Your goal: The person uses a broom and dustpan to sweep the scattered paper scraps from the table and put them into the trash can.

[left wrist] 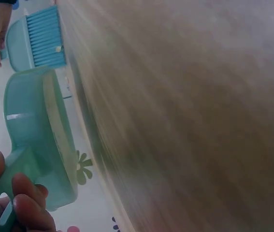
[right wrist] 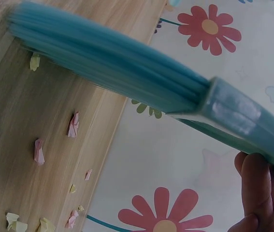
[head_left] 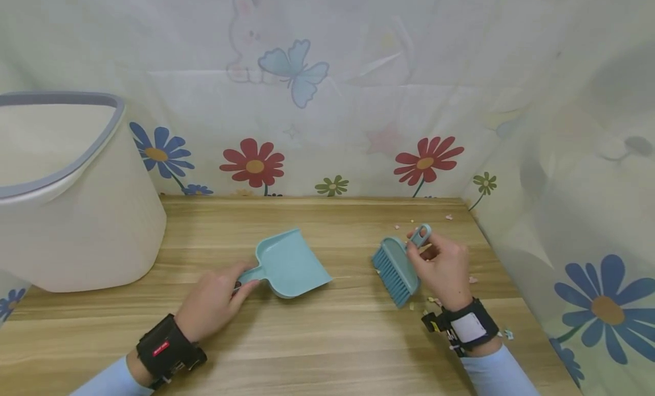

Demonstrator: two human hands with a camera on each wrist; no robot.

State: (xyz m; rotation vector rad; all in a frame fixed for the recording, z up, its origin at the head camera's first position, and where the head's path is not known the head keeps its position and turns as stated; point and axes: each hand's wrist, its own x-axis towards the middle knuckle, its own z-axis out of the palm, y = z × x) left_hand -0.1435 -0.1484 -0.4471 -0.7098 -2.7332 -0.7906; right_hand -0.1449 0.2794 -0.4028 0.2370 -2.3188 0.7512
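The small light-blue plastic dustpan (head_left: 291,264) lies flat near the middle of the pale wooden table (head_left: 327,339), its open lip pointing to about 4 o'clock and its short handle to 8 o'clock. The left hand (head_left: 212,301) grips that handle, fingers curled round it; the left wrist view shows fingertips (left wrist: 28,205) wrapped about the handle's loop. To the dustpan's 3 o'clock, well apart across bare wood, the matching light-blue hand brush with darker blue bristles (head_left: 396,268) is held clear of the dustpan, bristles aimed toward 7 o'clock and close to the tabletop. The right hand (head_left: 441,266) pinches the brush's looped handle, fingers bent round it.

Small scraps of pink and yellowish paper (right wrist: 39,151) lie scattered on the wood under and beyond the brush, toward the table's far right corner and along its right edge at 3 o'clock; some sit just beside the right wrist. The strip of table between dustpan and brush is open, as is the broad near part toward 6 o'clock.

At 9 o'clock a large white plastic bin with a grey rim (head_left: 77,214) stands on the table's left edge, near the dustpan handle but apart from it. A flower-printed pale cloth (head_left: 358,100) closes off the far edge at 12 o'clock and the right side.
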